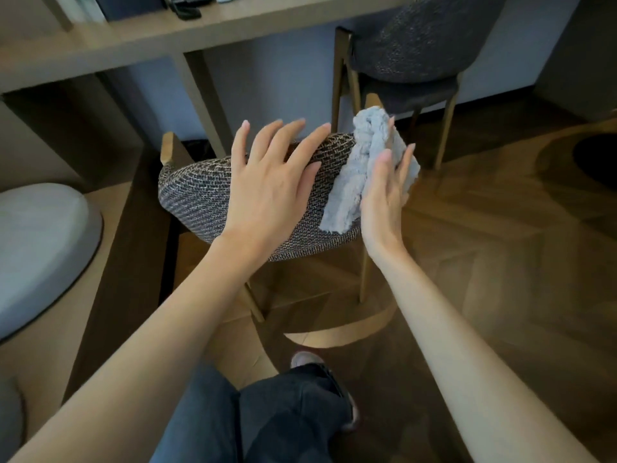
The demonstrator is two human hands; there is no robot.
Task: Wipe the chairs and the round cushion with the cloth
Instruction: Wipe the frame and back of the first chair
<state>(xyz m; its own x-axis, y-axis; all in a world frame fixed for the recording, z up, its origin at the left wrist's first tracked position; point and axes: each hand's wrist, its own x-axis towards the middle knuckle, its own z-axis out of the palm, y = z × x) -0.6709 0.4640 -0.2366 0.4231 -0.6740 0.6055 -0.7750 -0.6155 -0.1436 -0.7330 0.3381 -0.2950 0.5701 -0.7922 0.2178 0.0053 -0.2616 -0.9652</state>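
Cushion [43, 242], far left: not yet wiped, I judge. My left grip [267, 195], fingers spread flat, steadies the near chair [197, 195]. My right grip [384, 195], fingers straight, presses the cloth [354, 182] on its right edge. The far chair [424, 45] remains.

I read the cloth [370, 168] at centre as plain pale blue-grey, and the near chair [200, 192] beside it as a tight weave of dark brown and tan threads. At one o'clock I see the far chair [420, 38] in charcoal flecked with pale specks, and at nine o'clock the round cushion [40, 248] is off-white with a dark lower edge. The floor [500, 262] is brown herringbone wood, the surface [233, 25] at twelve o'clock beige, the trousers [267, 419] at six o'clock dark blue-grey.
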